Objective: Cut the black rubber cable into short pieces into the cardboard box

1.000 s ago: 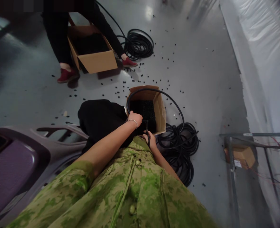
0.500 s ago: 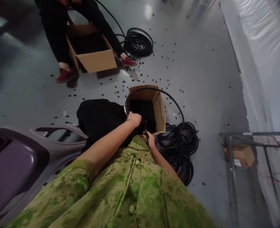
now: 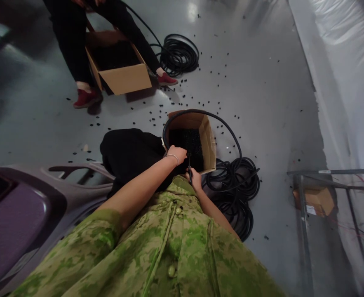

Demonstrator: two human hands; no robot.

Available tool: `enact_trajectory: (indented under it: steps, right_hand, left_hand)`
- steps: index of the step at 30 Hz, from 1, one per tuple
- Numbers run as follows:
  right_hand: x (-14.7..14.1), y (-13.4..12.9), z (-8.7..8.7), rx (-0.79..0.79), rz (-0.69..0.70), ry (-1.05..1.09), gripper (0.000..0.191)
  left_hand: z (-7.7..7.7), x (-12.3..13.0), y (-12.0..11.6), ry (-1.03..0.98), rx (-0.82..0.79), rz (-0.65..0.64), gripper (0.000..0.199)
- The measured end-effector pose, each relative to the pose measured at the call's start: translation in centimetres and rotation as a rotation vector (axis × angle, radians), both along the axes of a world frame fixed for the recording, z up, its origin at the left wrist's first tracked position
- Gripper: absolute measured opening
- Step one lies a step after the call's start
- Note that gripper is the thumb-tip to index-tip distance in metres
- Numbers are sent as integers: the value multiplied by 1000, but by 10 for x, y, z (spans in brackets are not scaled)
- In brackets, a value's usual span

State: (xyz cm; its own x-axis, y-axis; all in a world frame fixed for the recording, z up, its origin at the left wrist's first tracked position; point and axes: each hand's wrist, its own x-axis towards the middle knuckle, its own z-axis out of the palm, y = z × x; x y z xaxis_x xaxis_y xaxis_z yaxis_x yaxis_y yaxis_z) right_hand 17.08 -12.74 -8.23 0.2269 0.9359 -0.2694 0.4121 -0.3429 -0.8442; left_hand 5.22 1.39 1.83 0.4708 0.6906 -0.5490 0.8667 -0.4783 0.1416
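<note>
My left hand is closed around a black hose at the near left corner of a cardboard box. From there the hose arches over the box and down to a coil on the floor at the right. My right hand grips a slim dark hand tool, like scissors or cutters, close to my body. Its tip points away from me and lies beside my left fingertips; whether it touches the hose end I cannot tell. Small black pieces fill the bottom of the box.
Coiled black hose lies right of the box. Ahead, a seated person has another cardboard box between the legs and a hose coil alongside. Black bits dot the floor. A purple-grey chair stands left, a metal frame right.
My left hand has shifted slightly right, towards the tool's tip. The tool stands a little more upright in my right hand. The hose arch has moved slightly.
</note>
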Motion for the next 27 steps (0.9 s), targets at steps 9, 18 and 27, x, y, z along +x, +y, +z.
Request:
enact_trajectory:
  steps: [9,18,27]
  right_hand:
    - [-7,8,4,15,-23,212,28]
    - [-4,6,6,-37,-62,319,27]
    - [0,3,7,-62,-40,341,34]
  left_hand:
    - [8,-3,1,-33,15,77,33]
    - [9,-3,0,-55,20,72,31]
    - [-7,-5,5,-118,-21,108,29]
